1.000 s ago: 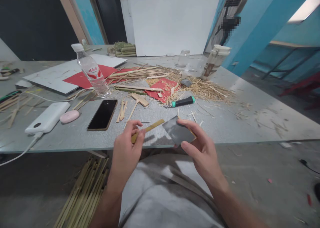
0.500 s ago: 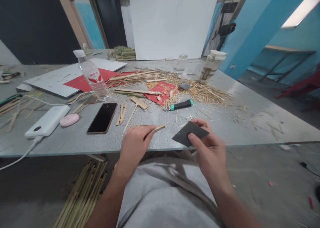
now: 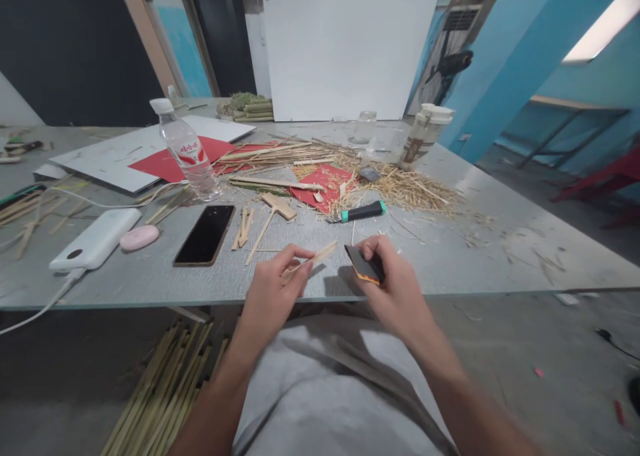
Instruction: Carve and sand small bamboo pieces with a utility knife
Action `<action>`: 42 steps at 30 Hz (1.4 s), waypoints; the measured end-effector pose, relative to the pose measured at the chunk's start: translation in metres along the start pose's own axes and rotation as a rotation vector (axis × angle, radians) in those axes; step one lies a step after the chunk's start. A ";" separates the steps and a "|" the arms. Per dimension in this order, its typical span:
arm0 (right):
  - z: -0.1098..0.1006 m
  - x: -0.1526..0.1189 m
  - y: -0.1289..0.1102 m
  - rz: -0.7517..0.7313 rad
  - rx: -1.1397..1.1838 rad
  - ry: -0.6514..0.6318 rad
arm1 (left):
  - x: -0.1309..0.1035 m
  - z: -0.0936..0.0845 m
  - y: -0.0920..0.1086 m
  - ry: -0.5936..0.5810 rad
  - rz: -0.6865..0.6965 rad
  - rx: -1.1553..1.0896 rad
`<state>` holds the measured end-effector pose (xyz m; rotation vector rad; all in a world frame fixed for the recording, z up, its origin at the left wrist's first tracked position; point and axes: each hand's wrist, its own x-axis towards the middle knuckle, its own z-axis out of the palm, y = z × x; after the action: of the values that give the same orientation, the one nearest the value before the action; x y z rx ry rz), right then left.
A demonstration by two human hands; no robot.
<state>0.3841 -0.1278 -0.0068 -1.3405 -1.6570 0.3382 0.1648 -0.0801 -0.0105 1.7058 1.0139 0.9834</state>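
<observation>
My left hand [image 3: 280,283] pinches a thin, pale wooden strip [image 3: 325,252], whose free end points right and slightly up. Facing it, my right hand [image 3: 393,279] grips a dark sheet [image 3: 366,268], bent between thumb and fingers, with a red and yellow lower edge. A small gap separates strip and sheet. Both hands are over the front edge of the grey table [image 3: 450,263]. Beyond them lies a green and black cutter [image 3: 363,211]. A T-shaped wooden piece [image 3: 279,206] and short wooden sticks [image 3: 243,228] lie behind my left hand.
To the left are a phone [image 3: 204,236], a pink oval object [image 3: 139,238], a white power bank [image 3: 95,241] with a cable and a plastic bottle [image 3: 187,153]. Straw shavings [image 3: 415,188], red paper [image 3: 323,184] and a jar [image 3: 425,136] are farther back.
My right hand has moved left and turned, and the dark sheet is now bent rather than spread flat. My left hand has tilted the strip so more of it shows.
</observation>
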 end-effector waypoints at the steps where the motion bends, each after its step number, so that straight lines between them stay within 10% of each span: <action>1: 0.000 0.003 0.000 -0.013 -0.060 -0.015 | 0.001 0.001 0.000 -0.004 0.000 0.023; 10: 0.012 0.014 0.012 0.017 -0.175 -0.045 | 0.010 0.015 -0.004 -0.007 0.133 0.603; 19: 0.013 0.013 0.017 0.215 0.219 0.177 | 0.003 0.009 -0.001 0.167 0.223 0.168; 23: 0.018 0.014 0.008 0.303 0.652 0.076 | -0.003 0.013 0.005 0.240 0.230 0.092; 36: 0.028 0.015 -0.006 0.456 0.883 0.118 | -0.005 0.020 0.009 -0.184 0.274 0.108; 42: 0.028 0.015 0.000 0.472 0.906 0.160 | -0.008 0.010 0.011 -0.083 0.309 0.169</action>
<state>0.3627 -0.1055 -0.0132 -0.9810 -0.8315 1.0776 0.1731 -0.0934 -0.0046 2.0704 0.8121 1.0330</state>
